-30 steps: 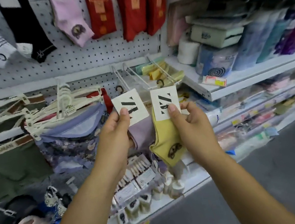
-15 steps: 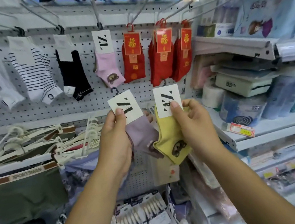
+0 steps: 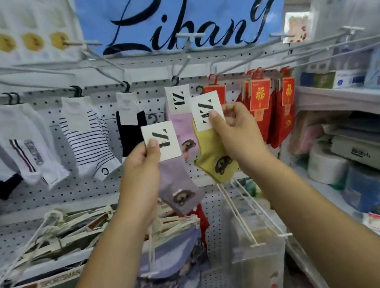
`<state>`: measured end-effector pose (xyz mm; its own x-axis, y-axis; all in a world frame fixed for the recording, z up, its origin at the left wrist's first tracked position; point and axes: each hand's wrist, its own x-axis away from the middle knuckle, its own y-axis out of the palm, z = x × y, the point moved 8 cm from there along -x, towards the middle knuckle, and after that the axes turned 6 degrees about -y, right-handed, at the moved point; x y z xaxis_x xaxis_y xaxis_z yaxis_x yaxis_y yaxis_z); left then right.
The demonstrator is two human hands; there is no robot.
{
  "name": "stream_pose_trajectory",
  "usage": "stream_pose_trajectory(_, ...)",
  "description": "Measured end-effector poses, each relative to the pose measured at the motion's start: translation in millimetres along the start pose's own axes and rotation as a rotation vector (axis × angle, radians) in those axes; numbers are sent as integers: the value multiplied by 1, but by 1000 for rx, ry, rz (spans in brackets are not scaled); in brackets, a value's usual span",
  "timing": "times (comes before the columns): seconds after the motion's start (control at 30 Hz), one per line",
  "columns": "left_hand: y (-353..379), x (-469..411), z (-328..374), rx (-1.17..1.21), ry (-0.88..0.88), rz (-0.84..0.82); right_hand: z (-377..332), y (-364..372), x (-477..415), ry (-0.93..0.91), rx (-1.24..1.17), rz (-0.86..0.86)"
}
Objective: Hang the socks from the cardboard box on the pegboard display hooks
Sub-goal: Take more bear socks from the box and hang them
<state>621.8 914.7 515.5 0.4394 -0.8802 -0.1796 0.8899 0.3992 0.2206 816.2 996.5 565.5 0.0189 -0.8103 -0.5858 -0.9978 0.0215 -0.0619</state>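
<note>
Fingers (image 3: 153,146) curled tight, left hand (image 3: 141,167) pinching purple sock (image 3: 180,184) by its card, right hand (image 3: 237,134) likewise yellow sock (image 3: 210,150) (both before pegboard (image 3: 88,194)).

White pegboard (image 3: 70,199), striped socks (image 3: 88,143), red socks (image 3: 278,119) hanging

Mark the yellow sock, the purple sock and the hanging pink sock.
yellow sock (image 3: 209,147): head view, fabric above the bear.
purple sock (image 3: 174,177): head view, fabric above the bear.
pink sock (image 3: 184,125): head view, its cuff.

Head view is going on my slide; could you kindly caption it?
Left hand holds purple socks, right hand yellow socks, before the sock-filled pegboard.
</note>
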Motion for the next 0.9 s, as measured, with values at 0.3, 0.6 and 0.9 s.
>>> stream_pose_trajectory(0.3, -14, -43, 10, -72, 58, -34, 1, 42, -54, -108, 44, 43)
stream_pose_trajectory(0.6, -6, -48, 9, -62, 48, -113, 17, 61, -67, -139, 54, -43)
stream_pose_trajectory(0.9, -6, -57, 15, -90, 45, -84, 8, 53, -80, -169, 245, -28)
